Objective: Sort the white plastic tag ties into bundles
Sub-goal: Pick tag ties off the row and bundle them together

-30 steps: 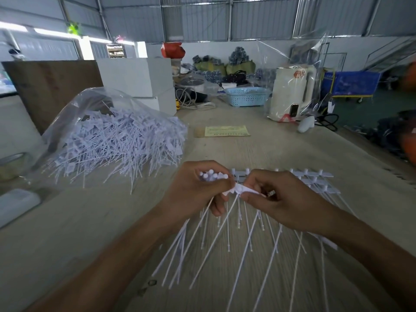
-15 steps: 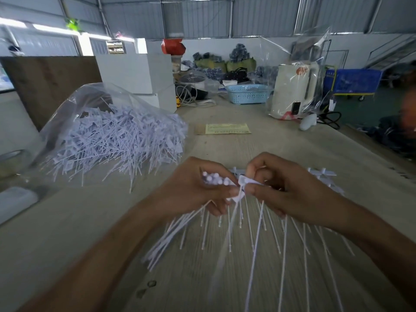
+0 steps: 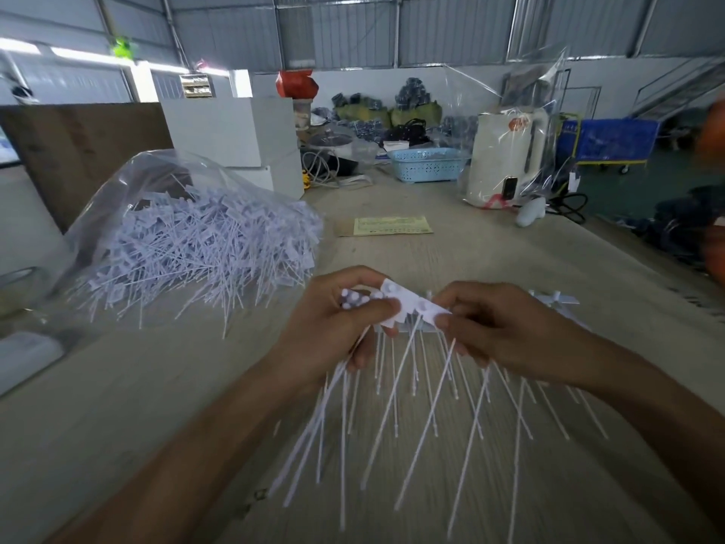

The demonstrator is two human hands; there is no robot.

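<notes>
My left hand [image 3: 333, 327] grips a bundle of white tag ties [image 3: 363, 300] by their heads, their thin tails hanging down toward me. My right hand [image 3: 494, 331] pinches the flat tag of another tie [image 3: 416, 308] right beside that bundle; both hands touch this tie. A row of more ties [image 3: 470, 390] lies fanned on the wooden table [image 3: 157, 406] under my hands, partly hidden by them. A big heap of loose white ties [image 3: 204, 253] spills out of a clear plastic bag [image 3: 129, 178] at the left.
A yellow-green paper slip [image 3: 392, 225] lies mid-table. Farther back stand white boxes [image 3: 231, 135], a blue basket [image 3: 425, 164] and a white kettle in plastic wrap [image 3: 506, 159]. A brown board [image 3: 78, 151] leans at the left. The table's right edge [image 3: 667, 268] runs diagonally.
My right hand has brought a tie's flat tag up against the bundle in my left hand. The tag is now turned flat toward the camera, and both hands sit slightly lower in view.
</notes>
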